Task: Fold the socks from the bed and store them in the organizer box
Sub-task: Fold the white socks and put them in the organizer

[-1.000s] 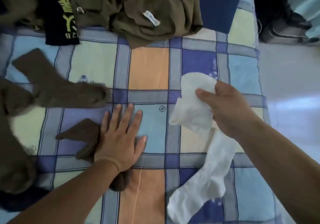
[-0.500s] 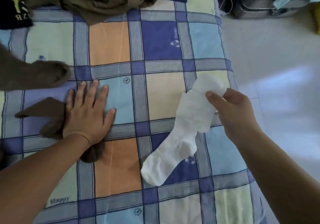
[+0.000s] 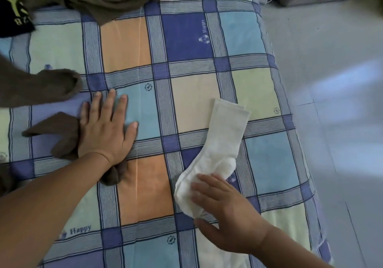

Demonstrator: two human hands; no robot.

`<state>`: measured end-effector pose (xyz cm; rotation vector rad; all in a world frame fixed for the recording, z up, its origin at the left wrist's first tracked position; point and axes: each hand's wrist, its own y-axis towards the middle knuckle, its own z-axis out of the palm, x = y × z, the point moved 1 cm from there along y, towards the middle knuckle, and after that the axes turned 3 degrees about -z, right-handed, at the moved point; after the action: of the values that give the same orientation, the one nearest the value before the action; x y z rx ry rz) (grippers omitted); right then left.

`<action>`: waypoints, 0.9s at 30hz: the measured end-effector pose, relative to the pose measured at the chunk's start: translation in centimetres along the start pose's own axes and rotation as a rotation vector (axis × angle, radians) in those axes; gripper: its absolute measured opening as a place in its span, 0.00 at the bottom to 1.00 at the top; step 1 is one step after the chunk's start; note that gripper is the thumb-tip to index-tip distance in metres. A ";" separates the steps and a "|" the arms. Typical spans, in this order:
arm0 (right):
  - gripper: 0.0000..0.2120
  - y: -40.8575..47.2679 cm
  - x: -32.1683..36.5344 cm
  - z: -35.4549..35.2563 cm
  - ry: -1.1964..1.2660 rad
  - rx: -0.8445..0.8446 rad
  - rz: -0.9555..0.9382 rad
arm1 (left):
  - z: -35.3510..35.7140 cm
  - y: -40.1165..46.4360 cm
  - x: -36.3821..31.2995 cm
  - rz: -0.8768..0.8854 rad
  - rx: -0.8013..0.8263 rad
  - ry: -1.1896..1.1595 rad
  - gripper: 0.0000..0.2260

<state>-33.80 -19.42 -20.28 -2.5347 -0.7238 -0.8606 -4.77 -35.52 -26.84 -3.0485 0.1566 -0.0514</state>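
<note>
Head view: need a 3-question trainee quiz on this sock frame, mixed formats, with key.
1. True or false: the white sock lies flat on the bed sheet.
2. The left hand rests on: A) brown sock B) black garment C) floor
3. Fill in: the right hand touches the white sock at its ____ end.

Key: 1 true; 2 A; 3 toe

A white sock (image 3: pixel 221 143) lies flat on the bed, cuff away, its toe end under the right hand (image 3: pixel 226 211). A crumpled brown sock (image 3: pixel 62 135) lies partly beneath the left hand (image 3: pixel 103 131); another brown sock (image 3: pixel 41 89) lies just beyond it.
</note>
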 end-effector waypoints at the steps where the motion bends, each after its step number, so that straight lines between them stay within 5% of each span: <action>1: 0.19 -0.2 -0.2 0.2 -0.036 0.045 -0.028 | -0.1 0.0 -0.1 0.001 0.014 0.004 0.31; 5: 0.19 0.8 -1.0 -2.2 0.003 -0.099 0.030 | -1.3 0.0 -0.7 -0.036 0.074 0.022 0.30; 10: 0.25 3.3 -4.9 -9.1 0.104 -0.423 0.513 | -6.9 -1.1 -2.6 -0.034 0.089 -0.268 0.18; 14: 0.27 5.3 -9.8 -10.9 0.616 -0.416 0.923 | -9.5 -8.2 -6.6 -0.518 0.389 -0.820 0.09; 17: 0.22 6.4 -11.6 -10.4 1.036 -0.420 0.942 | -8.3 -13.2 -10.2 -0.784 0.793 -1.168 0.17; 19: 0.22 7.1 -11.6 -9.8 1.236 -0.408 0.922 | -7.5 -14.8 -12.4 -0.925 0.908 -1.433 0.18; 23: 0.27 7.3 -12.2 -9.3 1.486 -0.387 0.888 | -5.8 -15.6 -15.3 -1.075 0.770 -1.545 0.23; 27: 0.23 7.2 -11.7 -8.6 1.542 -0.131 0.807 | -4.4 -15.5 -15.3 -1.096 0.664 -1.400 0.16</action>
<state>-41.61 -33.43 -22.61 -1.2252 0.7645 -1.9557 -18.58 -18.96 -21.49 -1.5745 -1.2275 1.4443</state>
